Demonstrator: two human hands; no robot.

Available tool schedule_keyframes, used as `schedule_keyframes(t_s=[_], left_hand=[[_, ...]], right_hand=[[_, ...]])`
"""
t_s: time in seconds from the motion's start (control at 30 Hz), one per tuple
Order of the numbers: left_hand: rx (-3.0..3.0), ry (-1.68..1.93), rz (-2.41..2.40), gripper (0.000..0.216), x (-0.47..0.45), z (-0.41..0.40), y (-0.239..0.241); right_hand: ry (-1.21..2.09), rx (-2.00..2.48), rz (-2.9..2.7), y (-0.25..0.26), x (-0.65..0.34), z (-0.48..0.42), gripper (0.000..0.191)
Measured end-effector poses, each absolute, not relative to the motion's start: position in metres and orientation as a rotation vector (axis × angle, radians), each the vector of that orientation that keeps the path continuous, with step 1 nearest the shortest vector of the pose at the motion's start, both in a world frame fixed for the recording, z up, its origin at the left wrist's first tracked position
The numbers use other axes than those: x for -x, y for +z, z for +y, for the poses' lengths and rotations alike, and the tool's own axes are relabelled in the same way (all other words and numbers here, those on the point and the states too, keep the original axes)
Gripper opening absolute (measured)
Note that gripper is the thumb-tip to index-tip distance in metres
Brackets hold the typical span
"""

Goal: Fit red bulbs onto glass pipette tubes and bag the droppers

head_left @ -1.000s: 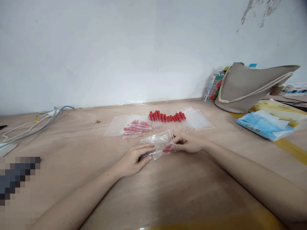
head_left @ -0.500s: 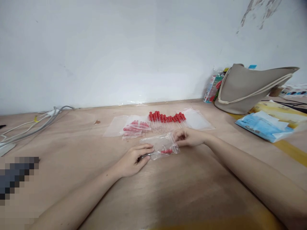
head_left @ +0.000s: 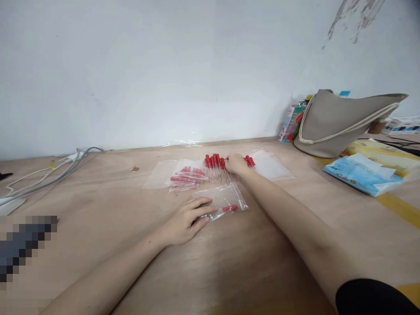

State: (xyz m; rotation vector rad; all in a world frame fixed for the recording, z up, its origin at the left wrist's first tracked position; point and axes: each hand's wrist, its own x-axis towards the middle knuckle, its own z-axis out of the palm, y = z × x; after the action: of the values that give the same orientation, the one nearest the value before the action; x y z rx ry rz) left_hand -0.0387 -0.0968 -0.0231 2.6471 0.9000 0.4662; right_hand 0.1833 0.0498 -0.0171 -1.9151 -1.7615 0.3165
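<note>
My left hand (head_left: 188,218) lies on the wooden table, its fingers resting on the left end of a small clear zip bag (head_left: 226,199) that has one red-capped dropper (head_left: 229,208) inside. My right hand (head_left: 235,163) has reached farther back and its fingers are closed over the row of loose red-capped glass droppers (head_left: 215,164). What the fingers grip is hidden. To the left of the row lie filled bags of droppers (head_left: 186,176).
Empty clear bags (head_left: 272,165) lie right of the dropper row, another (head_left: 159,174) at the left. A beige bag (head_left: 341,122) stands at the back right, with a blue packet (head_left: 361,175) before it. Grey cables (head_left: 49,173) run along the left edge.
My right hand left the mouth of the zip bag and moved back to the row of loose droppers. The bag settled flat with one dropper inside. My left hand stayed on it.
</note>
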Motion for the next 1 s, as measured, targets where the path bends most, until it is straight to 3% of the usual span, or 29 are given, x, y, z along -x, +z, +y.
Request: schedule_keyframes(t_s=[0.3,0.5,0.63,0.9,1.0], left_hand=[[-2.630,0.480,0.913,0.035,0.039,-0.097,-0.023],[-2.613,0.504,0.904,0.035,0.039,-0.095,-0.025],[-2.614,0.520,0.888,0.035,0.040,-0.095,-0.026],[-2.593,0.525,0.891,0.035,0.040,-0.094,-0.026],[-2.594,0.518,0.899,0.034,0.039,-0.095,-0.026]], right_hand=[[0.364,1.669,-1.439,-0.005,-0.206,0.028,0.026],[0.841,1.304,-0.921,-0.011,-0.232,-0.017,0.011],[1.040,1.249,-0.752,-0.026,-0.226,-0.038,0.013],[0.733,1.180,-0.844,-0.026,-0.234,-0.042,0.020],[0.778,1.169,-0.851,-0.030,-0.230,-0.047,0.021]])
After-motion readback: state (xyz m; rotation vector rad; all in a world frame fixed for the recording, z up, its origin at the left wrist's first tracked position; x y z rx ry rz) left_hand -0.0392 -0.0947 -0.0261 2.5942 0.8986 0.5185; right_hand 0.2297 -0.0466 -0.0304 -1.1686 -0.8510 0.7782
